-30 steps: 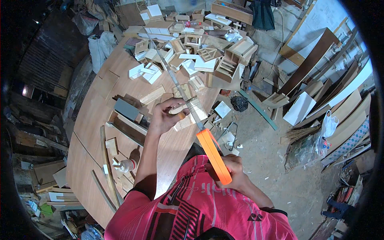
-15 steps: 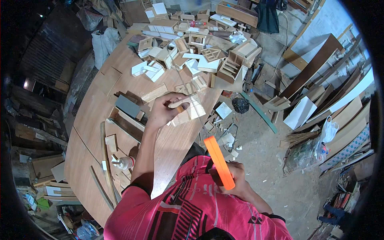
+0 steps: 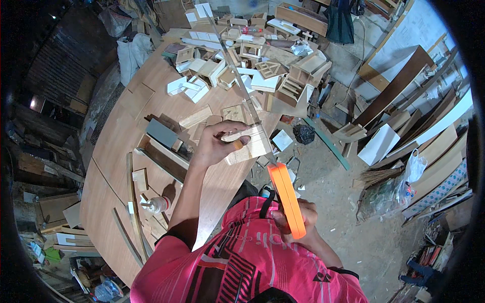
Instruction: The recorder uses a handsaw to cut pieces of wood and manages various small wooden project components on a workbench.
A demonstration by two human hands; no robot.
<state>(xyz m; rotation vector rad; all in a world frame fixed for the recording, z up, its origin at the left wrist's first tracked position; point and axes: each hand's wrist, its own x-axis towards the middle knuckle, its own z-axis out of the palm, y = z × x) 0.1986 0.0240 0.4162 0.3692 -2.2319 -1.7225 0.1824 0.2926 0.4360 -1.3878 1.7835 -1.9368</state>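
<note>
On my remote head view, the left grip (image 3: 214,145) holds a pale wooden block (image 3: 254,145) near centre; the right grip (image 3: 308,216), between four and five o'clock, holds an orange-handled saw (image 3: 286,198), blade (image 3: 246,96) crossing the block toward eleven. Table (image 3: 117,146): bottle (image 3: 159,204) at eight o'clock, wooden boxes (image 3: 251,49) at twelve.

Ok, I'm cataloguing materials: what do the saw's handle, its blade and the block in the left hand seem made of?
Saw handle: probably plastic, looking smooth and bright orange. Blade: likely metal, thin and grey with a dull sheen. Pale block: apparently wood, looking unpainted, with faint grain-like lines.
</note>
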